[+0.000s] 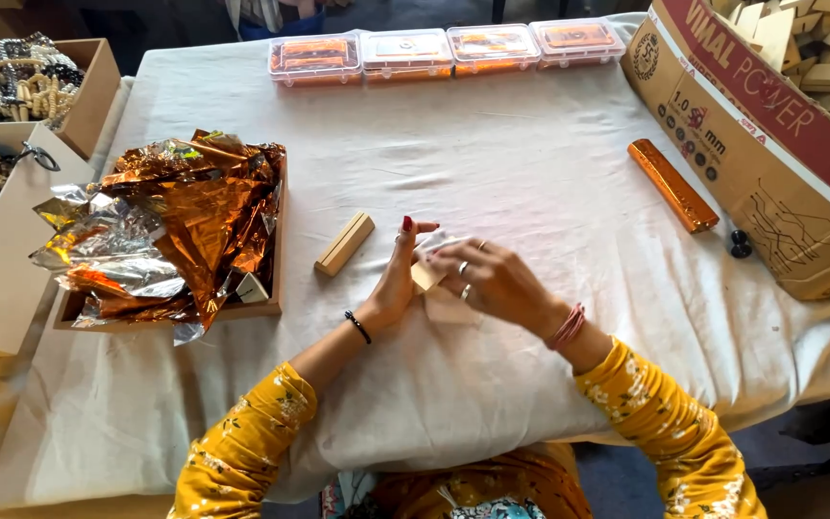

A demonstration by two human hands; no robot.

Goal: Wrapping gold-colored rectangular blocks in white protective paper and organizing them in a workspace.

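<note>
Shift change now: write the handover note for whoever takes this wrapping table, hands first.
Left hand and right hand together hold a small wooden block against a white sheet on the cloth-covered table.
One bare wooden block lies just left of the hands.
One foil-wrapped bar lies finished at right.
Foil sheets fill the tray at left.
Left: the held block and the bare one.

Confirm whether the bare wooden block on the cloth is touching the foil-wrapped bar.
No: the bare wooden block lies left of the hands, while the foil-wrapped bar lies far right near the cardboard box.

Foil pile [175,221] in tray, 4 plastic boxes [446,50], cardboard carton [770,144].
</note>
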